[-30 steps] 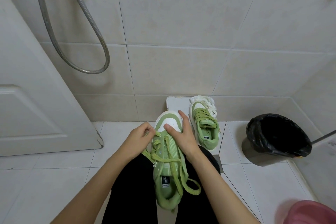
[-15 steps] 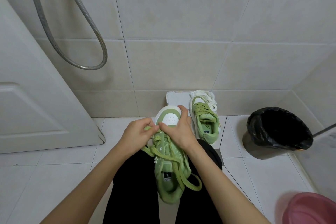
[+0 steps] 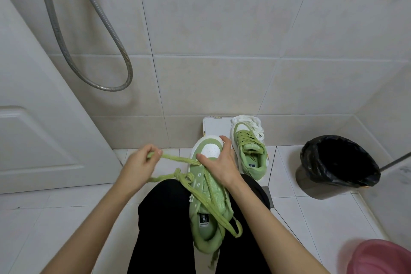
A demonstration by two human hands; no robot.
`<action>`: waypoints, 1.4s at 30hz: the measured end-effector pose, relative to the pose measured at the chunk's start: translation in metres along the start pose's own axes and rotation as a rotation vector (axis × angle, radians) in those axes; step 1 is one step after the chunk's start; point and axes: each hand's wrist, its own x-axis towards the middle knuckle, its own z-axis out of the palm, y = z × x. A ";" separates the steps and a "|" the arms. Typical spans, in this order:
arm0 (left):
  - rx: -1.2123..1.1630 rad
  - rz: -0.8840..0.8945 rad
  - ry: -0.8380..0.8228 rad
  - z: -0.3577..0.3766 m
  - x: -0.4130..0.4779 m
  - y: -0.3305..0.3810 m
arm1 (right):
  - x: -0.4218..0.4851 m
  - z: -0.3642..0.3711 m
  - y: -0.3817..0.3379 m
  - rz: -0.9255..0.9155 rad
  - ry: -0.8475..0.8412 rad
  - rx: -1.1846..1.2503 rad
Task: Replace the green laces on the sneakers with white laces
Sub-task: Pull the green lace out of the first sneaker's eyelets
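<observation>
Moved: left hand (image 3: 142,162) has pulled the green lace (image 3: 175,158) out sideways — pinched tight.
Right hand (image 3: 220,162): grips the sneaker (image 3: 198,182) at its white toe — thumb on top.

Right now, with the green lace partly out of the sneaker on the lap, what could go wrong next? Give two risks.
1. The green lace bunches in a loop beside the eyelets; a sideways pull by the left hand may tighten it into a knot.
2. The sneaker lies on the lap, gripped only at its toe by the right hand; a harder tug could drag it off onto the tiled floor.
</observation>
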 end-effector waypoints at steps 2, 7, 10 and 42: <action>0.136 0.007 -0.067 0.018 -0.006 -0.007 | 0.000 0.001 0.001 0.004 0.003 0.009; 0.136 0.179 -0.140 0.047 -0.007 0.012 | -0.001 0.002 0.003 -0.006 0.013 0.043; 0.127 0.140 -0.253 0.059 -0.004 0.021 | -0.001 0.003 0.002 -0.005 0.021 0.051; 0.040 0.143 -0.217 0.035 -0.010 -0.004 | 0.003 0.003 0.009 -0.039 0.007 0.064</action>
